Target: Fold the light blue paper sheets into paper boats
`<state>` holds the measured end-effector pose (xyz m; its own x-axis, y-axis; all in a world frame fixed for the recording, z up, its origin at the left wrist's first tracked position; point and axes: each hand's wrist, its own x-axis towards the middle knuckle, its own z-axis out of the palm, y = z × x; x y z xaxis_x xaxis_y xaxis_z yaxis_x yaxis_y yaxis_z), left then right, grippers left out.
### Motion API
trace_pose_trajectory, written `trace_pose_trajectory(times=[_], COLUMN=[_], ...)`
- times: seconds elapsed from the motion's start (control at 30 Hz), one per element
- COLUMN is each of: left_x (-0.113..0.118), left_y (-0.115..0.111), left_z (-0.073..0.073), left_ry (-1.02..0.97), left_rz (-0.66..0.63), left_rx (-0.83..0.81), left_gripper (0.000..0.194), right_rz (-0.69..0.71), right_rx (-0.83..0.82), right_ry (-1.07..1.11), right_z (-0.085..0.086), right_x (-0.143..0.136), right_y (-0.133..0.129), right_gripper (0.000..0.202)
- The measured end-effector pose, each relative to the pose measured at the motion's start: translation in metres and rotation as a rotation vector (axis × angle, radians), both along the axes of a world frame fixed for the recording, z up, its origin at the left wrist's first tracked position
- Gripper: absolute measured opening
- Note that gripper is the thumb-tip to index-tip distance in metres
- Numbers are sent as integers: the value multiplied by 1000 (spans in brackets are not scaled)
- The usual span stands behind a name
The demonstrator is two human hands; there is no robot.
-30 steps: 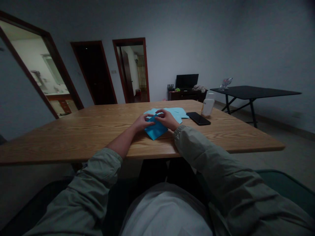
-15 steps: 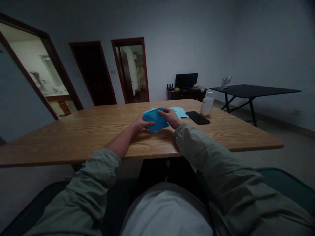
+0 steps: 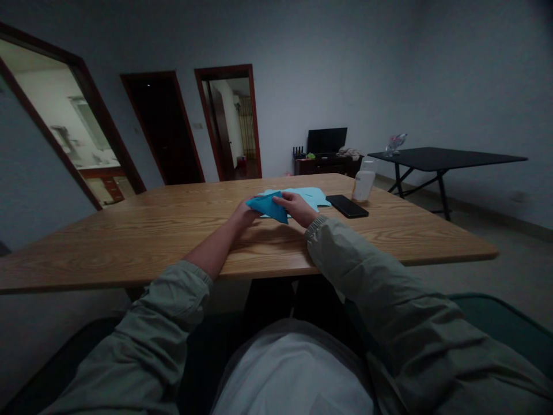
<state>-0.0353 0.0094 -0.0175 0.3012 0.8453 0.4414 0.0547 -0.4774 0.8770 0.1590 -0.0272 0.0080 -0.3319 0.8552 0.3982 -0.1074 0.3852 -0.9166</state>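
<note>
Head-camera view: a seated person in a grey-green jacket holds a folded piece of blue paper [image 3: 268, 206] between both hands, just above a wooden desk [image 3: 173, 230], near the middle of its near edge. The left hand [image 3: 244, 214] pinches the paper's left side and the right hand [image 3: 295, 207] grips its right end, so both are closed on the same piece. The paper is bright blue and creased into a flat wedge, its lower corner pointing down toward the desk top. Behind it, toward the middle of the desk, lies a sheet of lighter blue paper [image 3: 313, 197], flat on the wood. A black phone [image 3: 347, 206] lies just to the right of that sheet, and a pale bottle [image 3: 363, 183] stands beyond the phone, toward the far right edge. The likely risk is judged to lie in the thin hold: with only fingertips on it, the paper could slip or twist and a crease could land crooked, and the dim light makes the edges harder to line up. A sweeping sleeve could also nudge the phone.
</note>
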Motion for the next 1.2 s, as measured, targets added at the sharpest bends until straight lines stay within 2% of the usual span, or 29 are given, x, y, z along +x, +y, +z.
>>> trace_pose_trajectory(times=[0.07,0.17,0.27,0.33,0.43,0.53,0.67,0.73,0.8,0.9,1.07,1.2], left_x=[2,6,7,7,6,6,6,5,3,-2,-12,-15], left_y=[-5,-16,-26,-31,-33,-31,-28,-28,-27,-24,-17,-16], left_z=[0,2,6,9,12,13,15,16,17,17,14,13], left_ry=[-85,-148,-203,-228,-236,-257,-334,-352,-347,-293,-169,-77], left_rz=[1,-75,-144,-165,-132,-67,-6,17,30,51,89,80], left_rx=[-74,-199,-255,-272,-280,-277,-272,-276,-289,-308,-284,-269], left_gripper=[53,55,59,62,55,43,33,31,32,38,46,46], right_rz=[-23,-113,-203,-212,-184,-185,-76,8,29,-29,-216,-314], right_rx=[51,122,175,206,190,77,-52,-85,-96,-37,189,263], right_ry=[-10,-58,-133,-157,-110,-59,-194,-254,-267,-278,-352,-354], right_z=[0,-1,-4,-6,-9,-10,-12,-14,-15,-14,-9,-8], right_x=[0,2,4,4,2,1,2,2,4,8,17,19], right_y=[0,4,9,12,14,14,13,14,15,17,19,20], right_gripper=[40,40,40,37,35,46,34,30,29,29,34,35])
